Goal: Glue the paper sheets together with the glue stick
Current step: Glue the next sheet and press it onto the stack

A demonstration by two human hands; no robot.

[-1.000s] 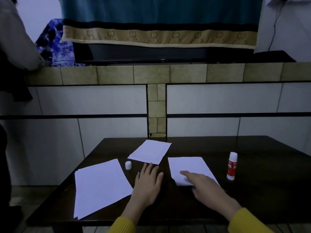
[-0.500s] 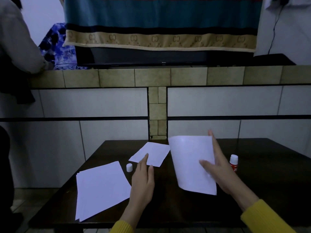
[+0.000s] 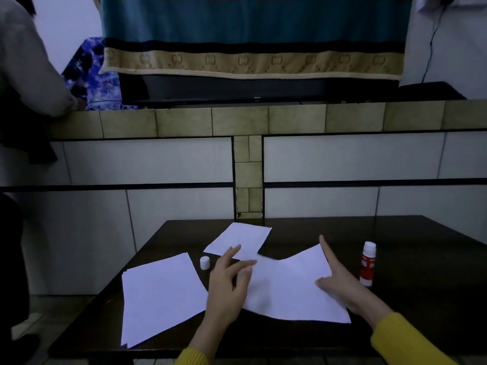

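Sheet (image 3: 292, 288) was held between both hands over dark table (image 3: 411, 306), bowed and blurred. Right hand (image 3: 342, 285) gripped its right edge, thumb on top, index finger straight up behind. Left hand (image 3: 226, 283) pinched left edge, fingers loosely spread. Stack (image 3: 158, 296) of white paper lay left; smaller sheet (image 3: 239, 241) behind. Glue stick (image 3: 367, 263), red-white, stood upright right, uncapped; its cap (image 3: 204, 262) stood near stack.
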